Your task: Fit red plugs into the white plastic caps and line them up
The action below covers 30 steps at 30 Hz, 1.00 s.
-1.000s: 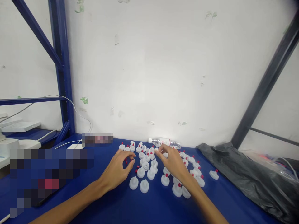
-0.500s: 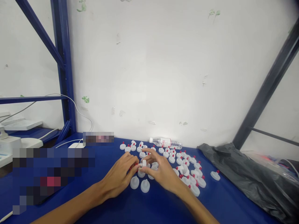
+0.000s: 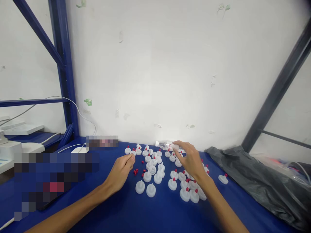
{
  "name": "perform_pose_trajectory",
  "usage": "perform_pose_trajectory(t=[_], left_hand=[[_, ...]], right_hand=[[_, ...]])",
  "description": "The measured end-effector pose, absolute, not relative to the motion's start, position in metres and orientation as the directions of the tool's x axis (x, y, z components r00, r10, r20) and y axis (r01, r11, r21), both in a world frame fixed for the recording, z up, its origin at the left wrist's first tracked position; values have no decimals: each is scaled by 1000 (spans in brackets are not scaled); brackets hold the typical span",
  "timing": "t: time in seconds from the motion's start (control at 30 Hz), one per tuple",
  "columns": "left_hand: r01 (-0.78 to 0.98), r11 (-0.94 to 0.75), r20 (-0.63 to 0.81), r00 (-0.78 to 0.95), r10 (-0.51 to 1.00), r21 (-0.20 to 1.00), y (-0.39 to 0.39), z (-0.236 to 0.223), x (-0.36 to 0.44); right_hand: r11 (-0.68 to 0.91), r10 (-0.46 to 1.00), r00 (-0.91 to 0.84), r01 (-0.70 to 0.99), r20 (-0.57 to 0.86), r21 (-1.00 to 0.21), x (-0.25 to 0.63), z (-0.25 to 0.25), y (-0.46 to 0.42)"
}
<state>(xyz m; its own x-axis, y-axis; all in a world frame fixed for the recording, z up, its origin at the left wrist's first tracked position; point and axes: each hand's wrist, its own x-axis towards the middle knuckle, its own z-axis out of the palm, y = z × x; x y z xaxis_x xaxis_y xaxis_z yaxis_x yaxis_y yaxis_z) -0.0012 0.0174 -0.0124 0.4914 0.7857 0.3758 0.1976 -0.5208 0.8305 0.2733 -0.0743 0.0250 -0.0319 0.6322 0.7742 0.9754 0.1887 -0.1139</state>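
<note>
In the head view, the right hand [image 3: 189,160] hides the right half of a clear bottle [image 3: 165,145] lying on its side, and several red-tipped caps [image 3: 185,194] in front of it; its thumb and forefinger are parted, released. The left hand [image 3: 122,170], in front and to the left of the bottle, is clenched; whether it grasps a small piece cannot be told. Both forearms are cut off below. Pixelated blocks [image 3: 53,183] blur things left of the bottle. In front of the bottle spread domed, milky plastic caps [image 3: 151,190] with narrow spouts; small loose red pieces [image 3: 136,171] lie to its front left. Right of the bottle sprawls a wrinkled black plastic sheet [image 3: 245,176]. Behind the bottle rises a scuffed white wall [image 3: 150,71]; beneath it is a smooth blue tabletop [image 3: 121,216].
</note>
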Motion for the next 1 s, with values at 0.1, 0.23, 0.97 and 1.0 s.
perform_pose_trajectory(t=[0.1,0.23,0.97,1.0], left_hand=[[318,-645,443,518,732,695,18,-11,-3],[386,-712,442,583,681,587,15,-14,-2],[311,-750,522,563,640,584,11,-9,-3],[307,-741,522,553,649,597,11,-9,-3]], right_hand=[[89,713,72,977,698,-192,283,26,-74],[64,865,68,968,497,-242,272,20,-73],[113,993,-73,848,98,-518,280,39,-94],[121,989,-62,858,133,-500,278,41,-94]])
